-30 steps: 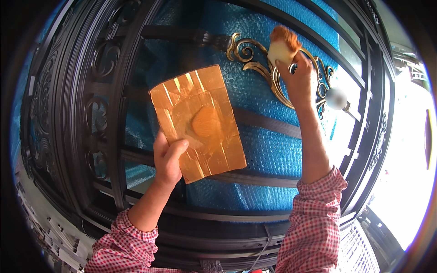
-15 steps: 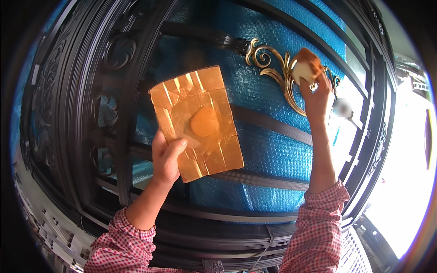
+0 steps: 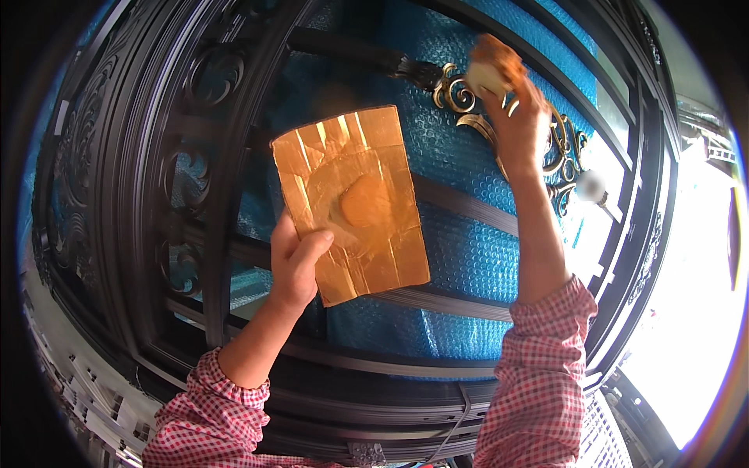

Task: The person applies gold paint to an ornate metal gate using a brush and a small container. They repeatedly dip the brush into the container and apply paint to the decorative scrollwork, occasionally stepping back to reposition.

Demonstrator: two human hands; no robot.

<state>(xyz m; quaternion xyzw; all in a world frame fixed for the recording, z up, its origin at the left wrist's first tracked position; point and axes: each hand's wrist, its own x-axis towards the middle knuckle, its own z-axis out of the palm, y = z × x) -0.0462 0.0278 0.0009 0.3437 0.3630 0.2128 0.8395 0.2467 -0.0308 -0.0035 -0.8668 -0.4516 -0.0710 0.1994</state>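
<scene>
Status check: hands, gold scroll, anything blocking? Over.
Left hand holds gold-smeared cardboard. Right hand holds stained sponge, blurred. Gold scroll partly hidden behind right hand.

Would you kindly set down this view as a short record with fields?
Left hand: grips a gold-coloured cardboard sheet
On the sheet: rounded orange patch
Right hand: pinches a cream, orange-tipped pad, blurred
Behind right hand: gold-coloured scrollwork; contact with pad unclear
Surroundings: dark metal bars, blue bubble wrap

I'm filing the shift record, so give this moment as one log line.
left hand: grips gold-coloured board | right hand: holds orange-topped pad near gold scrollwork | background: dark bars, blue bubble wrap
</scene>
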